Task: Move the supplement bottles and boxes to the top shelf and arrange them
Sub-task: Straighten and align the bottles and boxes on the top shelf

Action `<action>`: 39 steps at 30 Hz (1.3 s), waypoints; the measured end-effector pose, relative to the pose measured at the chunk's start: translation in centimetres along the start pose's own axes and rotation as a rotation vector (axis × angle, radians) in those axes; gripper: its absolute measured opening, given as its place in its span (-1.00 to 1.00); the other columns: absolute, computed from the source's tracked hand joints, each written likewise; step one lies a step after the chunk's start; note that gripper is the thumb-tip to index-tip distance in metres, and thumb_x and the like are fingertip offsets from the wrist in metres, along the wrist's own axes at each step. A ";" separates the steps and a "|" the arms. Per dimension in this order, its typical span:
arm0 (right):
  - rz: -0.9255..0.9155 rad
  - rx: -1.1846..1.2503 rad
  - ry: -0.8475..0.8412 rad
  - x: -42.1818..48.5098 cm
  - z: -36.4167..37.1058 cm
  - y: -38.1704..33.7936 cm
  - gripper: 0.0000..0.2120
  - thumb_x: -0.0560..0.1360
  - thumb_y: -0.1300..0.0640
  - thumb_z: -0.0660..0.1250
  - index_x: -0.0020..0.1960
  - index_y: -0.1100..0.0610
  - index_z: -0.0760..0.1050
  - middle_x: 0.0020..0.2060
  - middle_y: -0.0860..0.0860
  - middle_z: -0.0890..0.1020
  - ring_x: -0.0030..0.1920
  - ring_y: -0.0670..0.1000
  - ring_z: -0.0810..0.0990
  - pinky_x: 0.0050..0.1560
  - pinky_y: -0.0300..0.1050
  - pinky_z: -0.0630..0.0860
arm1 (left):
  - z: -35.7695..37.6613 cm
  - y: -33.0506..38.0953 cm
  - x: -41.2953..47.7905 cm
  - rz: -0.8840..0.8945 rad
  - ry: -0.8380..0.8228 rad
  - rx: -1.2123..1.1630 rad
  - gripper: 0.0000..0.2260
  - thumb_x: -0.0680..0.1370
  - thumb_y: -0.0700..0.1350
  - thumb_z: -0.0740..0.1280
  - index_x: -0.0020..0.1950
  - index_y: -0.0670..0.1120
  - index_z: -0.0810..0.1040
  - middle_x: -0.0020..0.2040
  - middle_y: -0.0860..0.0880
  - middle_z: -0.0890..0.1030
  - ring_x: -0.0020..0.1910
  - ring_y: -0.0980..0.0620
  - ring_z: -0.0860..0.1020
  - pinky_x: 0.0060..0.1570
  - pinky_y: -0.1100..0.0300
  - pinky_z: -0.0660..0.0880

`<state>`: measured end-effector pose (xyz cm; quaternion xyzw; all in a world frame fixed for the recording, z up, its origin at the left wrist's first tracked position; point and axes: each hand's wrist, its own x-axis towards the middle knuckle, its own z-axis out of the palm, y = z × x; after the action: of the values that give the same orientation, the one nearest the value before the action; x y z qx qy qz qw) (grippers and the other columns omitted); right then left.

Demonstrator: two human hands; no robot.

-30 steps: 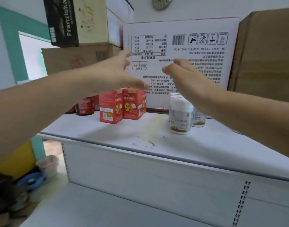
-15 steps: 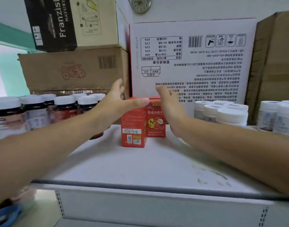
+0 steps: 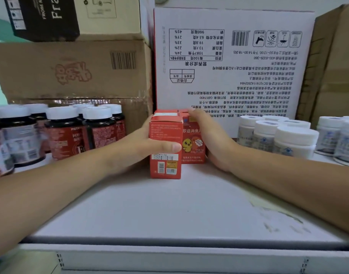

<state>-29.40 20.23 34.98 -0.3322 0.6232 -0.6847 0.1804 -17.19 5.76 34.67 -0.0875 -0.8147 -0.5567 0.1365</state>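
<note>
Both hands had closed onto the pair on the shelf (image 3: 169,210): left hand (image 3: 142,143) gripped the near red box (image 3: 164,169), thumb across its front; right hand (image 3: 213,139) pressed flat against the far red box (image 3: 191,153). Uneven squeezing might topple them.

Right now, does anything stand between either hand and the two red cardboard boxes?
Nothing visible. The left hand grips the front red cardboard box, thumb across its face; the right hand presses against the chick-printed red cardboard box beside it. Both stand on the white shelf.
</note>
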 end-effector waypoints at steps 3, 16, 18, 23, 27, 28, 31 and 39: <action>0.000 0.001 -0.015 0.0 0.1 0.0 -0.48 0.52 -0.21 0.21 0.36 0.07 0.40 0.16 0.15 0.63 0.09 0.15 0.67 0.20 0.21 0.55 | 0.1 -0.2 -0.2 -0.005 -0.030 -0.018 -0.27 0.35 -0.07 0.53 0.46 -0.07 0.31 0.18 -0.01 0.66 0.15 0.01 0.64 -0.02 0.24 0.57; 0.001 0.094 -0.062 0.0 0.2 0.4 -0.48 0.53 -0.21 0.19 0.37 0.08 0.39 0.14 0.15 0.65 0.09 0.16 0.67 0.20 0.23 0.54 | 0.6 0.2 -0.8 0.025 -0.022 0.036 -0.45 0.46 -0.12 0.45 0.41 0.05 0.36 0.19 0.08 0.65 0.17 0.09 0.62 -0.01 0.33 0.55; -0.003 0.082 -0.066 -0.1 0.2 0.3 -0.50 0.54 -0.19 0.18 0.36 0.07 0.40 0.12 0.14 0.66 0.09 0.16 0.67 0.21 0.23 0.53 | 0.6 0.2 -0.8 0.018 -0.013 0.045 -0.44 0.44 -0.08 0.46 0.41 0.04 0.36 0.19 0.10 0.65 0.17 0.10 0.62 -0.01 0.33 0.55; -0.006 0.087 -0.082 -0.8 0.2 -0.2 -0.55 0.57 -0.15 0.16 0.36 0.06 0.41 0.15 0.14 0.65 0.10 0.15 0.67 0.18 0.19 0.56 | 0.5 0.3 -0.9 -0.026 0.001 0.068 -0.40 0.39 0.03 0.47 0.40 0.06 0.38 0.17 0.14 0.65 0.16 0.13 0.62 -0.03 0.34 0.55; -0.023 0.074 -0.098 -1.2 0.2 -0.4 -0.56 0.59 -0.14 0.12 0.34 0.06 0.44 0.13 0.14 0.66 0.09 0.15 0.67 0.12 0.10 0.60 | 0.8 0.2 -0.9 -0.053 0.038 0.073 -0.26 0.34 0.07 0.51 0.47 0.00 0.31 0.19 0.09 0.65 0.17 0.09 0.61 0.01 0.28 0.56; -0.030 0.073 -0.106 -1.2 0.1 -0.4 -0.57 0.59 -0.14 0.11 0.32 0.07 0.47 0.11 0.14 0.67 0.07 0.14 0.68 0.06 0.05 0.62 | 0.7 0.1 -0.9 -0.057 0.039 0.070 -0.23 0.33 0.07 0.52 0.48 0.00 0.29 0.20 0.08 0.64 0.19 0.08 0.61 0.02 0.26 0.56; -0.034 0.092 -0.132 -1.4 0.1 -0.4 -0.57 0.60 -0.15 0.11 0.24 0.10 0.55 0.02 0.12 0.71 -0.02 0.10 0.71 -0.16 -0.08 0.65 | 0.7 0.1 -0.9 -0.059 0.032 0.057 -0.17 0.30 0.07 0.53 0.50 0.03 0.25 0.22 0.06 0.63 0.19 0.08 0.61 0.05 0.22 0.57; -0.054 0.107 -0.196 -1.4 0.0 -0.3 -0.56 0.61 -0.14 0.08 0.22 0.11 0.56 0.00 0.11 0.72 -0.06 0.07 0.71 -0.17 -0.10 0.64 | 0.8 0.4 -0.7 -0.050 0.041 0.029 -0.16 0.33 -0.05 0.51 0.53 0.06 0.17 0.28 -0.02 0.59 0.22 0.04 0.59 0.28 -0.05 0.48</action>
<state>-28.38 21.17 34.96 -0.4042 0.5557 -0.6859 0.2395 -16.46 6.70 34.51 -0.0536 -0.8218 -0.5496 0.1402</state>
